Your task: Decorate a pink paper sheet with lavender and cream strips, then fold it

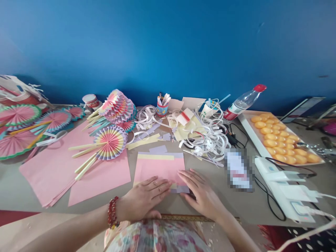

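A pink sheet of paper [157,169] with yellow and lilac strips along its far and near edges lies on the grey table in front of me. My left hand [147,196] rests flat over its near left part, fingers stretched to the right. At the near right corner, my right hand [201,192] touches the sheet with its fingertips, fingers extended and thumb apart. Neither hand grips anything. Part of the near strips is hidden under the hands. To the left, a folded paper fan [111,142] with pale yellow sticks lies on larger pink sheets [102,182].
More paper fans [19,117] are piled at the left. White paper strips [207,143] lie tangled beyond the sheet, near a pen cup [162,110]. Rightward are a tilted plastic bottle [244,105], a blurred-out phone [238,170], a tray of yellow oval pieces [278,140] and a power strip [283,190].
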{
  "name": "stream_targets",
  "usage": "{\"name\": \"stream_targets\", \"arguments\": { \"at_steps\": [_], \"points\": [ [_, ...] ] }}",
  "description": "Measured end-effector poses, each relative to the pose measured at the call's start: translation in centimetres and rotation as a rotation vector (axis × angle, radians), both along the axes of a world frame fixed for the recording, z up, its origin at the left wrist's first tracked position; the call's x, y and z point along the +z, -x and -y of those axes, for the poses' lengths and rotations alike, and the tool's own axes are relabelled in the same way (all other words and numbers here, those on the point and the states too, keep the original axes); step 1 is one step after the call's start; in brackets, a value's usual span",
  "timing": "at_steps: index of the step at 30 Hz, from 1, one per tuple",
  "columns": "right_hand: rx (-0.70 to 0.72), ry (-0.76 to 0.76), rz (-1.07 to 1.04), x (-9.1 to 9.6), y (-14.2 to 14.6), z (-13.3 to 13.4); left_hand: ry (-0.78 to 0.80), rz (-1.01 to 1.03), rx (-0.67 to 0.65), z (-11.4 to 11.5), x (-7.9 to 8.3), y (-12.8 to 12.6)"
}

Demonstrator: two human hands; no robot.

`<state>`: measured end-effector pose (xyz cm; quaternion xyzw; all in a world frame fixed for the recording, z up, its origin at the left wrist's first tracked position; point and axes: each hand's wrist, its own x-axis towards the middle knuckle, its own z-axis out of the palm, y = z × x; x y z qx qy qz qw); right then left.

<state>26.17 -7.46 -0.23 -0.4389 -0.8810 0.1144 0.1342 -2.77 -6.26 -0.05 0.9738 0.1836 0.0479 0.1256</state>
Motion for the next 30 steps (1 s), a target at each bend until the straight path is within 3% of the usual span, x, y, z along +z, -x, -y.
{"name": "stream_targets", "arguments": {
  "at_steps": [4,10,19,23,30],
  "points": [
    [0.009,0.005,0.023,-0.3,-0.3,0.0,0.039,-0.019,-0.023,-0.6,-0.7,-0.7],
    [0.07,0.009,0.017,0.0,-0.7,-0.5,0.073,-0.02,0.026,-0.6,-0.4,-1.4],
    [0.115,0.045,0.045,0.1,-1.3,-1.0,-0.04,-0.082,0.019,-0.3,-2.3,-2.0],
    [0.06,0.019,0.013,-0.2,-1.3,-1.0,-0.014,-0.129,0.033,-0.3,-2.1,-2.1],
    [0.09,-0.031,0.011,-0.8,-1.5,-1.2,0.047,-0.116,0.036,-0.6,-1.6,-2.1]
  ]
}}
